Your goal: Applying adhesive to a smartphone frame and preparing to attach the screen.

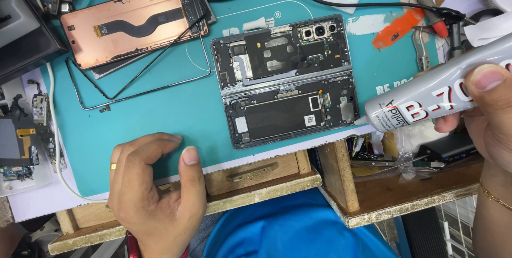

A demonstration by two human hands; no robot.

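Note:
An opened folding phone (pixel 285 84) lies flat in the middle of a teal work mat (pixel 160 114), its back covers off, with circuit boards and camera modules showing. My right hand (pixel 488 111) grips a grey glue tube (pixel 426 98). The tube's thin nozzle touches the lower right edge of the phone frame. My left hand (pixel 154 194) rests on the mat's front edge, left of the phone, fingers curled and holding nothing.
A copper-coloured display panel (pixel 128 20) with a black flex cable lies at the back left, on thin metal frames. Small circuit parts (pixel 26 130) sit at the far left. Black cables, an orange-handled tool (pixel 402 26) and tweezers lie at the back right. Wooden drawers (pixel 256 175) are below.

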